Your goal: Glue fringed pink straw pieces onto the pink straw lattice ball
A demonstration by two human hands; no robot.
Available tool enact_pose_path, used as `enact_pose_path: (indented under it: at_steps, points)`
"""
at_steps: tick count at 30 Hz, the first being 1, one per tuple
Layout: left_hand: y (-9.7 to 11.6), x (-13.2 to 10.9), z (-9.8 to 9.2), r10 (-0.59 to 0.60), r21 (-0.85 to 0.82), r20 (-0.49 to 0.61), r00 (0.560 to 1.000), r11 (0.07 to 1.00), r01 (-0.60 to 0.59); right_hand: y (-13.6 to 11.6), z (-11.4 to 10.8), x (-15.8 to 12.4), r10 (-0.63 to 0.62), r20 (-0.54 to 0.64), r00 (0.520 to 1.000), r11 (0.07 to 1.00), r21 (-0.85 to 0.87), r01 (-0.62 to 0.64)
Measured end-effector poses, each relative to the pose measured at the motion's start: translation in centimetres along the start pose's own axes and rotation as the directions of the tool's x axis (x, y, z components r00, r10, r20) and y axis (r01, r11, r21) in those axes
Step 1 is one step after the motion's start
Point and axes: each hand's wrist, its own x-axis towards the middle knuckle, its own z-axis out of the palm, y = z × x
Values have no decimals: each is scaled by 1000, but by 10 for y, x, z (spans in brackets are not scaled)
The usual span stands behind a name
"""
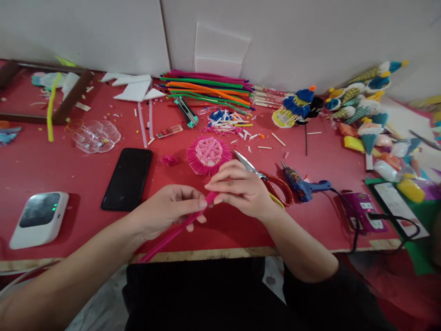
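Note:
Both ends of my grip meet on a long magenta strip (168, 240), which looks like folded crepe paper. My left hand (168, 207) pinches it between thumb and fingers, and its loose tail slants down over the table's front edge. At the upper end, the fingertips of my right hand (243, 189) are closed on the same strip. Just beyond my fingers lies a round pink piece (208, 154) with a pleated magenta rim and crossed pink strips in its middle. Scissors (272, 181) with red handles lie behind my right hand, partly hidden by it.
A blue glue gun (303, 184) with a cord lies at right, near a purple box (365, 211). A black phone (127, 179) and white device (39, 220) are at left. Pipe cleaners (206, 89), a cutter (186, 111), scraps and small cone figures (368, 133) line the back and right.

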Motion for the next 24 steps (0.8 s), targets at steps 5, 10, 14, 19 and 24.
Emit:
enact_pose_path:
  at_steps: [5,10,14,19,24]
  points:
    - [0,-1,-1,-41,2,116,992,999,41,-4,-3,3,24,43,999,995,100,-28]
    - [-1,2,3,-2,14,72,997,1000,1,-7,-4,4,100,51,994,984,147,-106]
    - [-5,3,5,218,208,-122,968,959,-190,-7,-4,2,178,-18,984,983,53,-177]
    - [-8,-1,6,586,639,-196,786,684,-351,-7,-3,1,244,-95,965,969,-2,-245]
    - [-11,-2,8,704,775,-140,697,516,-365,-8,0,1,227,-110,968,974,-1,-228]
